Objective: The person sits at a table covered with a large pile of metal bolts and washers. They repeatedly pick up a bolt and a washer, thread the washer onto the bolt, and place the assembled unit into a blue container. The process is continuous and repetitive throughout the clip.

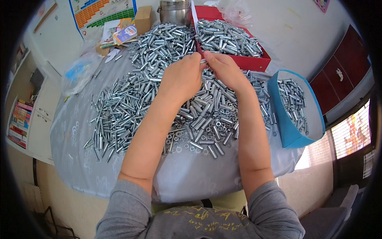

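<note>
My left hand [181, 77] and my right hand [225, 71] meet over the middle of the heap, near the red box. Both are closed, fingertips together, around a small silver metal part [203, 61]. Only a short bit of it shows, so its exact kind is hidden. Below them spreads a big heap of shiny metal sleeves [205, 113], with thin bolts or pins [119, 105] towards the left. Washers and nuts [183, 139] lie along the heap's near edge. Just beyond my hands stands a red box [250, 63] filled with assembled-looking metal pieces [227, 38].
A blue fabric bin [292, 137] holding more metal pieces stands at the right. A steel pot [175, 12], a cardboard box [143, 18] and booklets [124, 35] sit at the back. A plastic bag [79, 73] lies at the left on the grey tablecloth [75, 159].
</note>
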A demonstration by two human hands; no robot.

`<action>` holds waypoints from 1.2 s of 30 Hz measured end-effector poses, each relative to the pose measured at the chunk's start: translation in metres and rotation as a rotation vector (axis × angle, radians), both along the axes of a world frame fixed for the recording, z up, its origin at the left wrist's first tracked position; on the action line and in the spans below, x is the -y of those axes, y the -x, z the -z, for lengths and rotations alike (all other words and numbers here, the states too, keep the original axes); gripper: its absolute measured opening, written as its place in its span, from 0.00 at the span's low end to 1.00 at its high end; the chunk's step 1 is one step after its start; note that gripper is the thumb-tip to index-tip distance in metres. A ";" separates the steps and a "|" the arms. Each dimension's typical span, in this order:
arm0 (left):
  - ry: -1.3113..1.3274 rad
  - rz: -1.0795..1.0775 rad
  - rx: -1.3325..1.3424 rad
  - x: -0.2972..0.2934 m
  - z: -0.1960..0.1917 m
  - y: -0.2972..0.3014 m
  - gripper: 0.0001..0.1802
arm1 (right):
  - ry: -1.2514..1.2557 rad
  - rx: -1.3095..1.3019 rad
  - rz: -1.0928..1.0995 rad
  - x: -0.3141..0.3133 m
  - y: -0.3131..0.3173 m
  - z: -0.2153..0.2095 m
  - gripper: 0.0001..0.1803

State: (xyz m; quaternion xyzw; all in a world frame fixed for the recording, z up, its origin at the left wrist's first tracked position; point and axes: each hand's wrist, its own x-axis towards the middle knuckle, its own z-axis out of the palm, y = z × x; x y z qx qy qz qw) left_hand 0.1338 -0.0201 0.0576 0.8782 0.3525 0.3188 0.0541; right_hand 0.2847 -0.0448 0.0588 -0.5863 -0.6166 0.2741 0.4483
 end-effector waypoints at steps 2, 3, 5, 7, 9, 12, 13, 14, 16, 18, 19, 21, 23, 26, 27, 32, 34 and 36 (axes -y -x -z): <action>-0.036 -0.002 0.007 0.001 0.001 0.001 0.11 | 0.051 0.247 0.113 0.005 0.004 -0.010 0.29; -0.037 0.001 0.018 0.002 0.000 0.002 0.11 | 0.074 0.370 0.171 0.007 0.005 -0.013 0.30; -0.042 0.008 0.038 0.003 -0.003 0.000 0.11 | 0.034 0.316 0.194 0.005 0.004 -0.011 0.31; -0.042 -0.024 0.011 0.005 -0.006 -0.005 0.11 | 0.057 0.274 0.204 0.009 0.006 -0.021 0.30; -0.037 -0.042 -0.045 0.012 -0.018 -0.009 0.12 | -0.025 0.164 0.185 0.004 -0.003 -0.013 0.31; -0.125 0.007 -0.014 0.011 -0.033 -0.007 0.12 | -0.080 0.047 0.185 0.012 0.000 -0.024 0.31; -0.166 0.032 0.010 0.011 -0.034 -0.006 0.12 | -0.098 0.011 0.171 0.014 0.001 -0.026 0.30; -0.177 0.045 0.042 0.012 -0.035 -0.006 0.12 | -0.119 -0.024 0.157 0.015 0.002 -0.028 0.30; -0.146 0.041 0.092 0.015 -0.030 -0.003 0.11 | -0.159 -0.160 0.118 0.017 0.006 -0.028 0.28; -0.116 0.035 0.114 0.014 -0.025 -0.001 0.12 | -0.131 -0.154 0.063 0.013 0.004 -0.023 0.27; -0.103 0.030 0.107 0.013 -0.023 0.001 0.12 | -0.117 -0.152 0.035 0.010 0.003 -0.021 0.27; -0.067 0.047 0.095 0.009 -0.018 0.005 0.13 | -0.099 -0.170 -0.057 0.009 0.001 -0.017 0.23; -0.050 0.076 0.089 0.005 -0.018 0.012 0.14 | -0.145 -0.188 -0.119 0.011 0.005 -0.018 0.20; 0.039 0.054 0.071 0.003 -0.022 0.021 0.14 | -0.185 -0.264 -0.203 0.009 0.008 -0.014 0.18; 0.071 0.036 0.058 0.002 -0.022 0.023 0.14 | -0.220 -0.273 -0.221 0.010 0.011 -0.014 0.19; 0.014 0.015 0.050 -0.002 -0.019 0.022 0.14 | 0.115 -0.217 -0.174 0.011 0.008 -0.015 0.20; 0.041 0.001 0.004 -0.003 -0.017 0.021 0.14 | 0.008 -0.187 -0.149 0.009 0.012 -0.012 0.22; 0.065 -0.007 -0.019 -0.004 -0.013 0.020 0.14 | -0.013 -0.211 -0.120 0.006 0.013 -0.011 0.21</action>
